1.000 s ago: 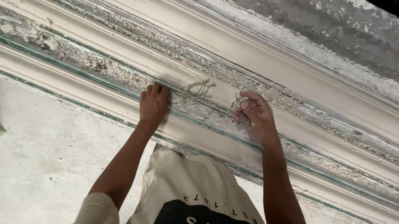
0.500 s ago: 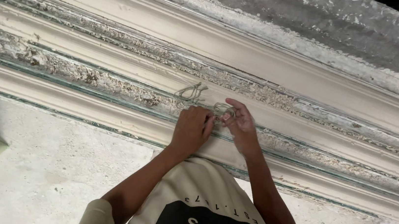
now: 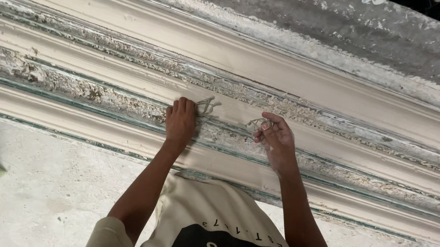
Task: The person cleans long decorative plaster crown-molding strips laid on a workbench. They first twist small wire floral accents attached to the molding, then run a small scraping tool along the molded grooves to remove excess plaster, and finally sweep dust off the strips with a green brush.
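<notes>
A long cream moulding [image 3: 300,88] with flaking, crusted grooves spans the view. On it, the left hand [image 3: 180,125] and right hand [image 3: 275,140] sit apart, each pinching a small loop of wire [image 3: 206,106] at its fingertips.

Even, soft light falls over the pale moulding [image 3: 290,76], with no glare and only faint shadows beside the left hand [image 3: 180,125] and right hand [image 3: 275,140]. The top right corner drops to black. Focus is sharp throughout; straight edges bow slightly.
</notes>
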A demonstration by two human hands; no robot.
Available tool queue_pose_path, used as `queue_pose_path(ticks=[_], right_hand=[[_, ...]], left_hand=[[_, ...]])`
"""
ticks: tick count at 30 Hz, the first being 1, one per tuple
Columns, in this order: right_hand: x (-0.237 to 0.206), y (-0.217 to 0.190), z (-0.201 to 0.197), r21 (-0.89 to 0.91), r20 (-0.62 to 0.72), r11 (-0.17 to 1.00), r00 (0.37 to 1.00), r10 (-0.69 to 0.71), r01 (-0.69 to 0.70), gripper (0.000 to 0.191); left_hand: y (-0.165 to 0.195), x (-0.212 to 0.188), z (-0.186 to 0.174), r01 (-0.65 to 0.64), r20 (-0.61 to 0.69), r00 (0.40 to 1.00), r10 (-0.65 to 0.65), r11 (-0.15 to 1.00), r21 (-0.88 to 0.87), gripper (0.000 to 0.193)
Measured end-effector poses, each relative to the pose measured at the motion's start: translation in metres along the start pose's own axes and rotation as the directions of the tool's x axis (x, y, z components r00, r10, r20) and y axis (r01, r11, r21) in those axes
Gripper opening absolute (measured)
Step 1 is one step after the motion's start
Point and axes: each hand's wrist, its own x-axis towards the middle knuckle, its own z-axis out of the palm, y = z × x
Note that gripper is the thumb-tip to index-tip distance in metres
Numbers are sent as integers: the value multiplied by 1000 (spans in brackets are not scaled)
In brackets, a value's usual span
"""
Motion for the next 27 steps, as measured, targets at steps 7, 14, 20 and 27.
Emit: queue_pose_path(ticks=[7, 14, 20, 27], right_hand=[[10, 10, 14, -158, -78, 987, 996, -45, 32, 29], [19, 7, 51, -126, 90, 898, 906, -414, 423, 60], [13, -12, 55, -231, -80, 921, 937, -339, 313, 58], [7, -37, 35, -505, -189, 788, 845, -500, 353, 57]], left_hand=[[46, 27, -27, 480, 352, 873, -338, 461, -747, 18], [149, 40, -49, 467, 508, 824, -249, -209, -859, 23], [162, 39, -44, 502, 518, 836, -181, -130, -855, 26], [94, 50, -56, 479, 550, 829, 97, 382, -790, 29]])
